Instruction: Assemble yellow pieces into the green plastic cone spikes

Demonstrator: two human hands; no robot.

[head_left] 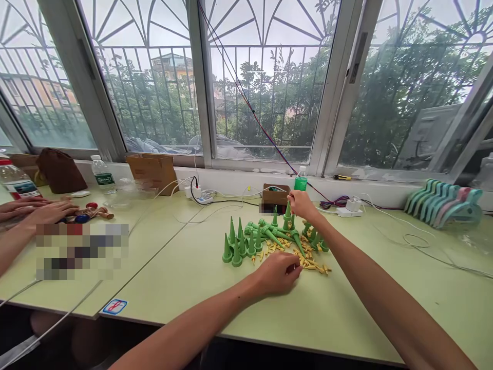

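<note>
Left hand resting curled on table — inside of grasp hidden, cannot tell whether holding anything. Yellow pegs lying scattered just beyond its fingers. Green flanged spikes standing and lying farther back. Right hand, nearer one, pinching tip of single green spike — spike sitting directly below fingers, long axis roughly upright. Green-labelled bottle standing behind.
</note>
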